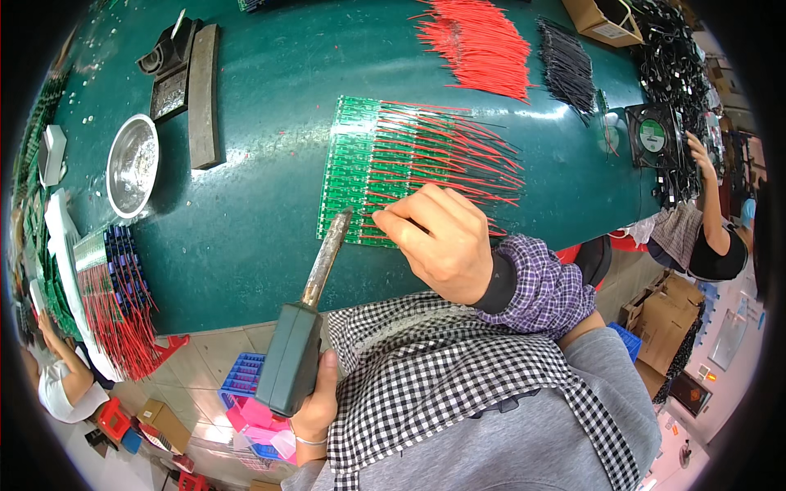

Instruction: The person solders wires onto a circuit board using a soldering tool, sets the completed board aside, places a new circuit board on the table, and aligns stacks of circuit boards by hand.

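Green circuit-board panel (348,147) is lying flat on the table (262,245), looking light, stiff, probably brittle, best taken by its left edge; left hand (322,401) is wrapping snugly around a soldering iron (291,360), right hand (442,241) pinching, apparently, one of the red wires (426,153).

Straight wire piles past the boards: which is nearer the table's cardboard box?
The black wire pile, beside the cardboard box; the larger red wire pile lies farther left.

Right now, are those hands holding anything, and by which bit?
The left hand grips a soldering tool by its thick dark handle. Whether the right hand pinches anything can't be told.
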`<state>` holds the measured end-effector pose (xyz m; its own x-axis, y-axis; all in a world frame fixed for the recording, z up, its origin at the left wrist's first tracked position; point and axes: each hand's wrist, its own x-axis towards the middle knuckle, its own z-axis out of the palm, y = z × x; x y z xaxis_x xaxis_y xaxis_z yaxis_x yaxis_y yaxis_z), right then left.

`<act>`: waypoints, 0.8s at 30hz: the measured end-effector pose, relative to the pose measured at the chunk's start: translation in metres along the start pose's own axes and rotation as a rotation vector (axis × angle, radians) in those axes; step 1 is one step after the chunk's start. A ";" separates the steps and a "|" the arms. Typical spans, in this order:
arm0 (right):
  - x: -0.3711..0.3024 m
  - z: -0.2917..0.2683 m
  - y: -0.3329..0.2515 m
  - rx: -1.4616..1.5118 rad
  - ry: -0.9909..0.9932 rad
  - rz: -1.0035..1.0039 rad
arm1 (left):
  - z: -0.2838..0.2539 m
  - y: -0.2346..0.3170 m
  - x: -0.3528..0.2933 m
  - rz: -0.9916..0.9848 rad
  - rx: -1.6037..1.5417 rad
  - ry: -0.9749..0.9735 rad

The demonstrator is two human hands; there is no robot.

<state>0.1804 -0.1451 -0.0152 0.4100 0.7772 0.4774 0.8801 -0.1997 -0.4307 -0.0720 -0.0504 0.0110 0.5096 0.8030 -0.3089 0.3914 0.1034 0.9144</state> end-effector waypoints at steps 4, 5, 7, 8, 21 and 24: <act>0.000 0.000 0.000 -0.001 0.011 -0.004 | -0.003 -0.002 0.001 0.031 0.046 -0.041; 0.000 0.001 0.000 -0.001 0.011 -0.004 | -0.004 -0.003 0.001 0.064 0.068 -0.063; -0.001 0.002 0.001 -0.012 0.002 -0.008 | -0.006 -0.007 0.000 0.059 0.075 -0.071; -0.001 0.001 0.000 -0.012 0.003 -0.007 | -0.007 -0.008 0.000 0.054 0.081 -0.079; 0.000 0.001 0.000 -0.020 -0.004 -0.008 | -0.004 -0.003 0.003 0.076 0.111 -0.107; 0.000 0.001 -0.001 -0.018 0.000 -0.010 | -0.003 -0.004 0.003 0.107 0.099 -0.113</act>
<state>0.1794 -0.1442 -0.0161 0.4015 0.7791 0.4815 0.8881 -0.2028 -0.4124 -0.0745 -0.0461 0.0071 0.6329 0.7348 -0.2439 0.4008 -0.0415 0.9152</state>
